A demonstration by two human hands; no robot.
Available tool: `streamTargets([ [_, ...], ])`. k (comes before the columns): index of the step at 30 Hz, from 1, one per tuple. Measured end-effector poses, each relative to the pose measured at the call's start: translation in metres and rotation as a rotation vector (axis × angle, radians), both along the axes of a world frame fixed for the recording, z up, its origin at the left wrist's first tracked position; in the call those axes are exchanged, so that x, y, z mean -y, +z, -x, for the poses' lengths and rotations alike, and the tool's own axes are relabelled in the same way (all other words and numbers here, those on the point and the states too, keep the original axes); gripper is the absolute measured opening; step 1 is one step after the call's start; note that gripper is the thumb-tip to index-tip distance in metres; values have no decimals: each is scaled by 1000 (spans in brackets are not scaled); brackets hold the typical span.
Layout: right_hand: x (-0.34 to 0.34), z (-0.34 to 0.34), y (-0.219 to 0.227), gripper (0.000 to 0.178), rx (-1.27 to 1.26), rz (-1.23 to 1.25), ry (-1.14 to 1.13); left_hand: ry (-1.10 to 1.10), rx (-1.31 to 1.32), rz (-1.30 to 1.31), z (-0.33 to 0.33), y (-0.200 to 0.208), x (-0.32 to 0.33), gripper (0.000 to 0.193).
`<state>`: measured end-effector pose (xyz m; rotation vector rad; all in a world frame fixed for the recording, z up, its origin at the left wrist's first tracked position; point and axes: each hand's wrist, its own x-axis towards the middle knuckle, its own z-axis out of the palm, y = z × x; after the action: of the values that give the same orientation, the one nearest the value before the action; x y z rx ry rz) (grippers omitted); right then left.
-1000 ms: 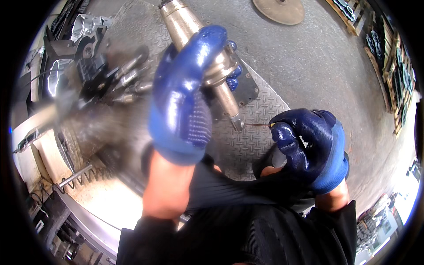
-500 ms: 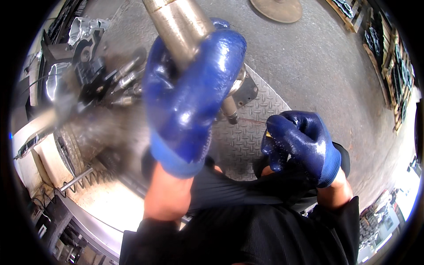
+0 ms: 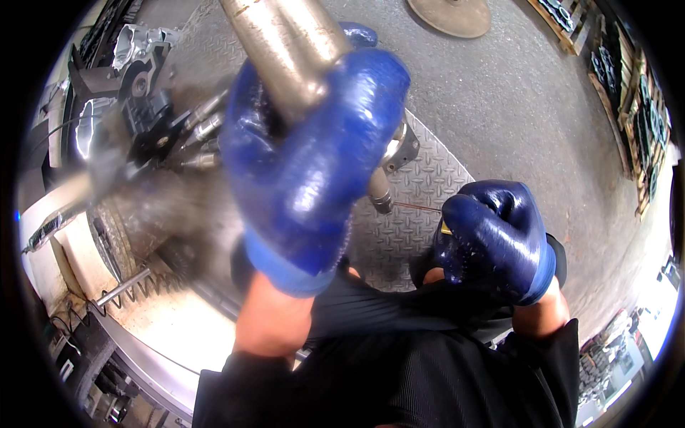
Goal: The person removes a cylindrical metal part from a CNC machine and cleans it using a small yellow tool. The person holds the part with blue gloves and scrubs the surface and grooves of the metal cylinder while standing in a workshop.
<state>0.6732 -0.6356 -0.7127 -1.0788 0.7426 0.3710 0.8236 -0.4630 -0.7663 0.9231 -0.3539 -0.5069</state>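
Note:
My left hand (image 3: 314, 167), in a shiny blue glove, is wrapped round a metal exhaust pipe (image 3: 289, 53) that tilts up to the left. Beyond the glove show a dark flange plate (image 3: 405, 150) with a hole and a short tube end (image 3: 381, 192), seemingly of the same part. My right hand (image 3: 496, 232), gloved too, is closed on a thin reddish rod (image 3: 417, 207) that points left to the tube end. Whether the rod's tip goes inside cannot be told. A yellow bit (image 3: 446, 228) shows at the right fingers; the rest of the grip is hidden.
Left of me, metal parts (image 3: 203, 128) lie near a blurred machine (image 3: 143, 214) with a coil spring (image 3: 146, 291). Treaded metal plate (image 3: 396, 246) lies below the hands. A round disc (image 3: 453, 16) stands ahead; loaded wooden pallets (image 3: 617, 107) line the right.
My left hand and the exhaust pipe have shifted slightly, the tube end moving right and nearer to me. My right hand has moved a little to the right with the rod.

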Motion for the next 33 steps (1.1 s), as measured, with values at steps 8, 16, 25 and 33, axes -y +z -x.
streamTargets([
  [8, 0, 7, 5, 22, 117, 39, -21, 67, -62, -56, -7, 11, -2, 50],
  [16, 1, 1, -9, 21, 655, 946, 235, 154, -421, -73, -17, 32, 0, 54],
  [25, 6, 4, -7, 32, 745, 939, 260, -166, -604, 58, -32, 28, -8, 50],
  [33, 11, 5, -7, 34, 785, 945, 319, -501, -671, 335, -46, 12, -14, 58],
])
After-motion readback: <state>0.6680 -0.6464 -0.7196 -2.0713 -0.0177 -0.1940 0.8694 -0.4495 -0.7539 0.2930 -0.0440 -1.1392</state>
